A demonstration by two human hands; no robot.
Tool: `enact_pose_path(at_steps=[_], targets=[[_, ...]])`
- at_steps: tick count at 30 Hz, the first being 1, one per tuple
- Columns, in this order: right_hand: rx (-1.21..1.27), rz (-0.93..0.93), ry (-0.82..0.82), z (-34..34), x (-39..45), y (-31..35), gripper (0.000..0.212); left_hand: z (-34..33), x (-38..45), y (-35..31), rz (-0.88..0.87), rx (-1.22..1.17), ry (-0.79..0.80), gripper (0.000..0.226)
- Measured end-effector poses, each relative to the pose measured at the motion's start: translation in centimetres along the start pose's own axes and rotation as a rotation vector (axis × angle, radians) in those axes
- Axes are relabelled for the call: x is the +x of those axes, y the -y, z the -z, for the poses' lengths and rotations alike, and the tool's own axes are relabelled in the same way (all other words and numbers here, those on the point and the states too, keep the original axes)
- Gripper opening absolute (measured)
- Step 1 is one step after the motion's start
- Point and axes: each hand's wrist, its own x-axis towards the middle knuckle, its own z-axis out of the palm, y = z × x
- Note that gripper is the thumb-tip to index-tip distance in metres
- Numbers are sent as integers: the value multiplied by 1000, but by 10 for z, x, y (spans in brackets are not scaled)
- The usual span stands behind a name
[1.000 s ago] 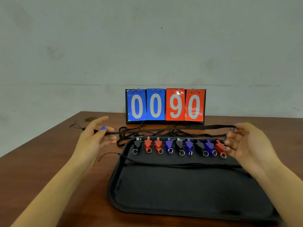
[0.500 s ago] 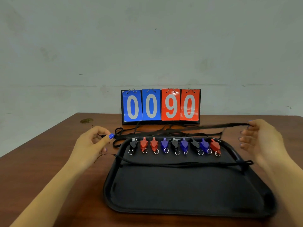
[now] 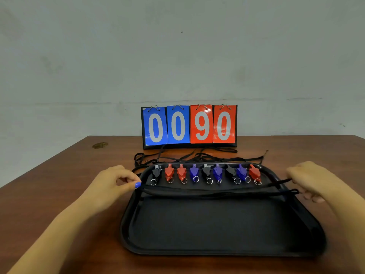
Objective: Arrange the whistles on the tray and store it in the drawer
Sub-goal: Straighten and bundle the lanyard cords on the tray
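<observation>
Black plastic tray (image 3: 217, 242) sits at lower centre on the worktop (image 3: 59, 194), whistles (image 3: 205, 172) rowed along its far edge. Left hand (image 3: 112, 186) fingers pinch a limp lanyard (image 3: 207, 191); right hand (image 3: 314, 180) fingers curl at its other end, grip unclear. Whistles look light and slide-prone: lift by both side rims, level

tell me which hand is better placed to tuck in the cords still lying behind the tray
Probably the left hand. The loose cords bunch behind the tray's far left corner, just beyond its fingers. The right hand sits farther from that bunch.
</observation>
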Motion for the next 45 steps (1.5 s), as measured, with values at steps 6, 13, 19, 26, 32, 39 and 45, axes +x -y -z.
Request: enact_pose_path(at_steps=[6,13,19,26,32,39,45], targets=[[-158,-50,150,1,-7,2,21,0,1,5,-1,65,23,17],[-212,-39,194,1,-7,-1,23,-2,1,8,9,124,65,11],[-211,-13,119,3,-5,-2,24,-2,1,7,13,144,51,7],[-213,8,-13,-3,-1,-3,25,-1,1,6,-3,147,85,13],[-262,77,-195,-8,0,0,28,3,2,1,2,125,-44,11],[-212,238,-357,-22,1,7,19,0,-1,-10,-52,200,-252,17],[189,457,-192,-53,-19,42,10,-4,0,-2,-63,193,-353,16]])
